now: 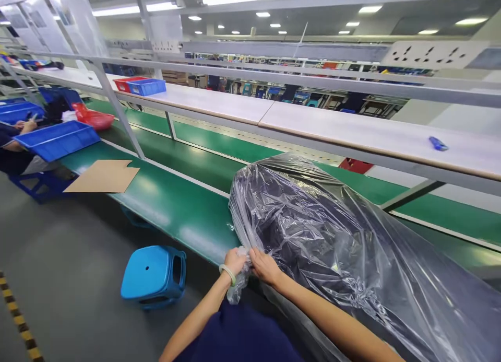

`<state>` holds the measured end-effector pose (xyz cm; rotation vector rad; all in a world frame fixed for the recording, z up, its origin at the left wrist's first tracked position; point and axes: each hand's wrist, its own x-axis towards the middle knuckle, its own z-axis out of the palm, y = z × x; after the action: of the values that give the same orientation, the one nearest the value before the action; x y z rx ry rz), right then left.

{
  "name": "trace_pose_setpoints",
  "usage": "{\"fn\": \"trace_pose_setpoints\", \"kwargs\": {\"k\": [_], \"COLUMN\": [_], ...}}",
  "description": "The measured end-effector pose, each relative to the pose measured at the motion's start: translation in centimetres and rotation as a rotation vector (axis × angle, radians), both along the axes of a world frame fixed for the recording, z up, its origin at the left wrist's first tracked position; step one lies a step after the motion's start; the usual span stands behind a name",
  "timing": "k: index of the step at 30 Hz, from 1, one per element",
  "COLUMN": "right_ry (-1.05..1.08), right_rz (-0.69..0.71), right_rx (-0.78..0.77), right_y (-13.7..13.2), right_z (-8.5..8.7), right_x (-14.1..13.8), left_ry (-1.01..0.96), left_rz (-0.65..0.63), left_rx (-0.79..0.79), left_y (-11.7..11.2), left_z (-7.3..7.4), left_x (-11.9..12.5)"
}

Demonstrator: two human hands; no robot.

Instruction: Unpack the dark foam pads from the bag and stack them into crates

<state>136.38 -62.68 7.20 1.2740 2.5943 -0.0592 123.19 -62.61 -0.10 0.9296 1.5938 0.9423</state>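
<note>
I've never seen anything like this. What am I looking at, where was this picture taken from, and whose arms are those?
There is no machine here. These are a person's own bare arms, seen from a camera worn on their head, looking forward and down. The left hand, with a pale bangle, and the right hand both grip a gathered fold of clear plastic sheeting. The sheeting covers a large dark bundle on a green conveyor belt. A blue plastic stool stands on the floor. Further along lie a cardboard sheet and a blue crate, beside a co-worker.
</note>
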Motion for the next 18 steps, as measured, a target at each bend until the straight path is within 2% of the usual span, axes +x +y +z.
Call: {"fn": "trace_pose_setpoints", "kwargs": {"k": [3,6,12,18], "right_ry": [-0.008,0.003,0.053,0.101], "right_rz": [-0.07,-0.099,-0.111,-0.141], "right_rx": [-0.048,-0.065,-0.105,-0.151], "right_y": [0.6,0.7,0.2,0.7], "right_z": [0.3,0.3,0.4,1.3], "right_x": [-0.2,-1.3,-3.4,-3.1], "left_ry": [0.052,0.038,-0.127,-0.309], "left_rz": [0.049,0.096,0.118,0.1], "left_rx": [0.03,0.021,-0.048,-0.156], "left_y": [-0.2,-0.1,0.6,0.1], "left_z": [-0.5,-1.2,-3.0,-4.6], "left_x": [0.6,0.1,-1.7,-3.2]}}
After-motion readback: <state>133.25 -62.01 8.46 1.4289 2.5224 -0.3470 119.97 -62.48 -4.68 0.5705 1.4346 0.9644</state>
